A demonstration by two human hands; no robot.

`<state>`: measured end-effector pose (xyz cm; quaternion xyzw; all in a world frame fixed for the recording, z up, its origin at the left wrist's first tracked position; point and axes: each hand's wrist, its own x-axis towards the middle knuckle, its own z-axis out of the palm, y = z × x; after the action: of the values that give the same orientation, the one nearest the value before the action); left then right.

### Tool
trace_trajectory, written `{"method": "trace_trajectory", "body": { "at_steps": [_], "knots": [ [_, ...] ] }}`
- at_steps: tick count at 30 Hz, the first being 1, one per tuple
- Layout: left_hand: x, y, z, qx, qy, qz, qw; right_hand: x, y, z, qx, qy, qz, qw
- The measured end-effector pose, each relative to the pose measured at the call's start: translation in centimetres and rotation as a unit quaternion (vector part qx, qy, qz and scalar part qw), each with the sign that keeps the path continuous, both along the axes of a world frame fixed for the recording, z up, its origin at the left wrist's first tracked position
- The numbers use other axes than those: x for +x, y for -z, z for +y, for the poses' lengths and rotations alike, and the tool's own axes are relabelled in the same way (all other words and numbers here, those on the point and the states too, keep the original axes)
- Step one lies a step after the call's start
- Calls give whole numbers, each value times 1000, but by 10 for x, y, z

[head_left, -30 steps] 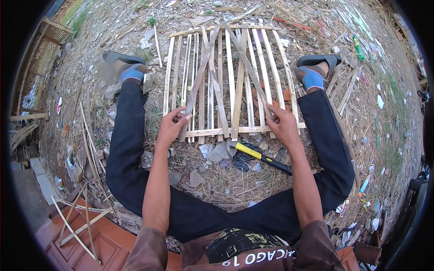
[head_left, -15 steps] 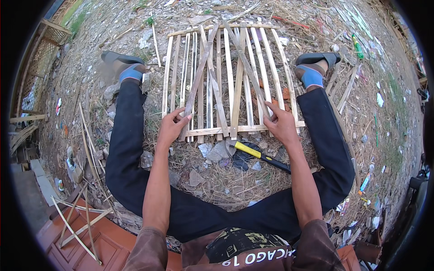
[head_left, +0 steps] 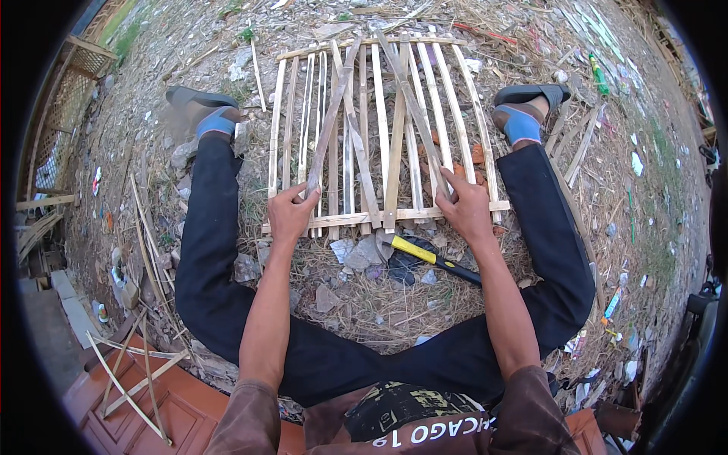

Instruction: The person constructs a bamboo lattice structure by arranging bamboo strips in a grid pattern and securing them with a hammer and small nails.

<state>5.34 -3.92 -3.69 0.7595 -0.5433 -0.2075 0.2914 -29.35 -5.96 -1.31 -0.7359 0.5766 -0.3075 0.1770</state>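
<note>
A slatted panel of pale wooden strips (head_left: 381,114) lies on the ground between my legs, with a crosspiece at the far end and another (head_left: 356,219) at the near end. Several strips slant across it and form V shapes. My left hand (head_left: 293,215) pinches the lower end of a greyish slanting slat (head_left: 331,125) at the panel's near left. Opposite it, my right hand (head_left: 465,209) has thumb and fingers closed on the low end of another greyish slanting slat (head_left: 413,106). A hammer with a yellow and black handle (head_left: 425,255) rests just below the near crosspiece, its head partly beside stones.
My outstretched legs (head_left: 212,250) flank the panel. Stones, straw and litter cover the ground. Loose wooden strips (head_left: 148,235) lie at left, more (head_left: 580,148) at right. A reddish-brown panelled board (head_left: 98,390) with thin strips on it is at lower left. A green bottle (head_left: 599,74) lies far right.
The left slanting slat's lower end, which stuck out past my left hand over the near crosspiece, now ends at my fingers. My right hand has shifted slightly left.
</note>
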Motion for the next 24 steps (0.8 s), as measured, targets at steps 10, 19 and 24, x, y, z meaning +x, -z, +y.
{"method": "trace_trajectory", "body": {
  "at_steps": [10, 19, 24],
  "knots": [
    [-3, 1, 1, -74, 25, -52, 996, 2, -11, 2, 58, 28, -39, 997],
    [-2, 8, 0, -76, 16, -50, 996, -11, -16, 1, 118, 35, -37, 992],
    [-2, -1, 0, -10, 2, -29, 1000, -12, -14, 0, 113, 33, -33, 992]
  ]
}}
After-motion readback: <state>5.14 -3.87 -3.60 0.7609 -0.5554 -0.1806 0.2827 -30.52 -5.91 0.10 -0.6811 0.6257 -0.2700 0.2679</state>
